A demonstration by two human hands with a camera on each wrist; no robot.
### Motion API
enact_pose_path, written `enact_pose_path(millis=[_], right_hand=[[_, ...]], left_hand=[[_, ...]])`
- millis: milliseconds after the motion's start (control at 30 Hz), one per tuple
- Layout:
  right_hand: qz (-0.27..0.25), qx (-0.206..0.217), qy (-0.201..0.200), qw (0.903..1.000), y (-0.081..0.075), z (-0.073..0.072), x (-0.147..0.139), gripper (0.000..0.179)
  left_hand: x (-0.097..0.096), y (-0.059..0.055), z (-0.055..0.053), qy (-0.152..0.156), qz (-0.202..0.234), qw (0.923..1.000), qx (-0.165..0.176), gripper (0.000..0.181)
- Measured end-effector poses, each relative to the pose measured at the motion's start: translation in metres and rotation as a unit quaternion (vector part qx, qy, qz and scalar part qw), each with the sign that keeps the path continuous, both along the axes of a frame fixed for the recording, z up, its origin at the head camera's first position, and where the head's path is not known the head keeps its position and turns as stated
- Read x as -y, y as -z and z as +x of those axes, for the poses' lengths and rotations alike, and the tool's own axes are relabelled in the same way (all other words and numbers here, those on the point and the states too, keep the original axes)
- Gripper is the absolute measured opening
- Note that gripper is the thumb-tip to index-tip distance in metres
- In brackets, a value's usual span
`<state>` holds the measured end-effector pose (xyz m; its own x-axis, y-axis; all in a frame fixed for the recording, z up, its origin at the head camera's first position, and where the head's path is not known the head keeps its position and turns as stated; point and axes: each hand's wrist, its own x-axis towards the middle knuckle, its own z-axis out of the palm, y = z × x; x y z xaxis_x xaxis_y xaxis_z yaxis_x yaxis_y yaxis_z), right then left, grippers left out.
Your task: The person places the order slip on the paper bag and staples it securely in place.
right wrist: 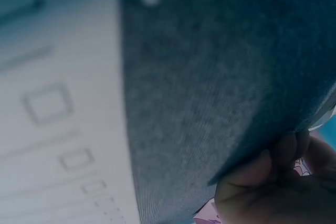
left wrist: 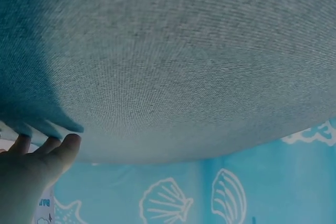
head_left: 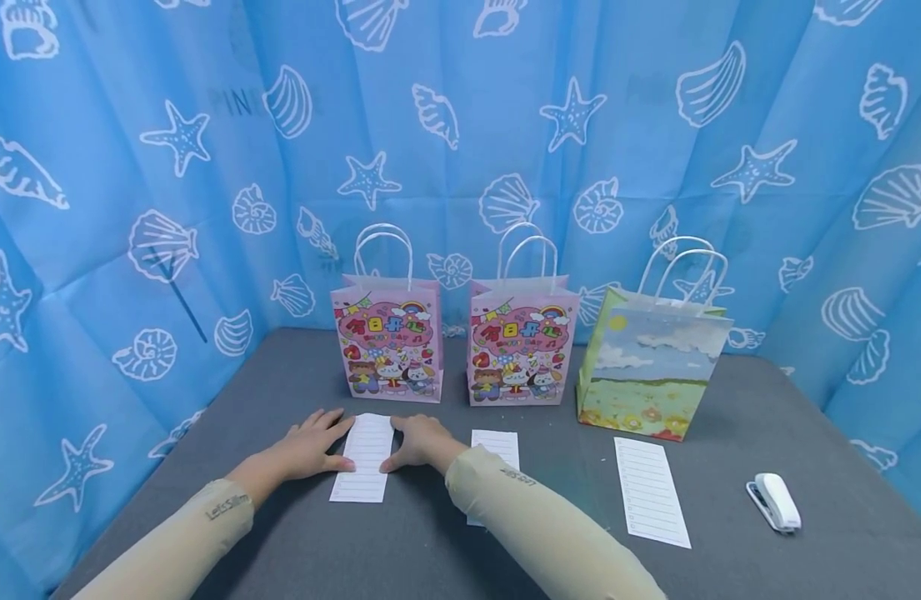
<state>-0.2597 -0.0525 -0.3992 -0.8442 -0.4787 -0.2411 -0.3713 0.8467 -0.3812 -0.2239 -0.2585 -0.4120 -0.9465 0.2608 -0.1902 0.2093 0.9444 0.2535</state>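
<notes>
Room: blue curtain (head_left: pixel 445 58) with white shells and starfish fills the back and both sides, folds hanging uneven. Dark grey table (head_left: pixel 340 554) in front, cloth-like weave in the wrist views, looks level.

Three paper bags stand upright along the back: left pink bag (head_left: pixel 388 342), middle pink bag (head_left: pixel 516 346), landscape bag (head_left: pixel 651 367) angled at the right.

Left hand (head_left: pixel 306 446) and right hand (head_left: pixel 422 442) flank the near strip (head_left: pixel 366 467). Grip is slack on both: fingers touch the long edges, no pinch visible (right fingertips bend a bit more, wrist view is dim).

Near strip lies on the table in front of the left pink bag; far end looks slightly curled. To square it well: light, even pressure both sides, smooth toward the far end, don't push the edges inward or it will likely buckle.

Right strip (head_left: pixel 653 492) lies flat and tilted; middle strip (head_left: pixel 498 442) is partly under the right sleeve (head_left: pixel 550 517), so lift that forearm clear.

White stapler (head_left: pixel 777 502) sits far right, touching nothing else.
</notes>
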Motion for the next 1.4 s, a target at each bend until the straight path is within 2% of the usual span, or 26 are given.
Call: enact_pose_path(millis=[300, 400, 533, 633, 733, 867, 967, 1100, 1233, 1300, 1400], right_hand=[[-0.015, -0.015, 0.018, 0.9996, 0.001, 0.007, 0.001, 0.071], [-0.026, -0.024, 0.020, 0.9992, 0.000, 0.008, 0.001, 0.068], [-0.028, -0.037, 0.015, 0.9988, 0.000, 0.011, 0.002, 0.063], [-0.029, -0.045, 0.018, 0.9984, 0.000, 0.013, 0.001, 0.061], [-0.029, -0.052, 0.023, 0.9980, 0.000, 0.014, 0.000, 0.059], [-0.036, -0.055, 0.024, 0.9975, 0.001, 0.015, 0.000, 0.059], [-0.044, -0.049, 0.022, 0.9976, 0.002, 0.016, -0.001, 0.059], [-0.055, -0.037, 0.023, 0.9975, 0.003, 0.016, -0.004, 0.061], [-0.098, -0.015, 0.032, 0.9946, 0.002, 0.014, -0.008, 0.063], [-0.132, 0.007, 0.042, 0.9904, 0.001, 0.012, -0.011, 0.067], [-0.197, 0.047, 0.064, 0.9772, -0.003, 0.009, -0.016, 0.066]], left_hand=[[-0.004, -0.001, -0.001, -0.015, 0.025, 0.9994, 0.016, 0.080], [-0.008, -0.003, -0.002, -0.019, 0.051, 0.9984, 0.012, 0.075], [-0.013, -0.005, 0.000, -0.021, 0.108, 0.9940, -0.005, 0.060], [-0.018, -0.008, 0.001, -0.040, 0.142, 0.9889, -0.020, 0.052], [-0.022, -0.010, 0.002, -0.069, 0.153, 0.9854, -0.027, 0.049], [-0.024, -0.009, 0.001, -0.115, 0.183, 0.9762, -0.020, 0.046], [-0.023, -0.006, -0.001, -0.153, 0.229, 0.9611, -0.017, 0.042], [-0.024, -0.003, -0.002, -0.170, 0.276, 0.9455, -0.027, 0.034], [-0.027, -0.006, 0.000, -0.177, 0.299, 0.9369, -0.035, 0.028], [-0.029, -0.009, 0.002, -0.179, 0.306, 0.9342, -0.043, 0.028], [-0.032, -0.012, 0.004, -0.181, 0.315, 0.9301, -0.055, 0.030]])
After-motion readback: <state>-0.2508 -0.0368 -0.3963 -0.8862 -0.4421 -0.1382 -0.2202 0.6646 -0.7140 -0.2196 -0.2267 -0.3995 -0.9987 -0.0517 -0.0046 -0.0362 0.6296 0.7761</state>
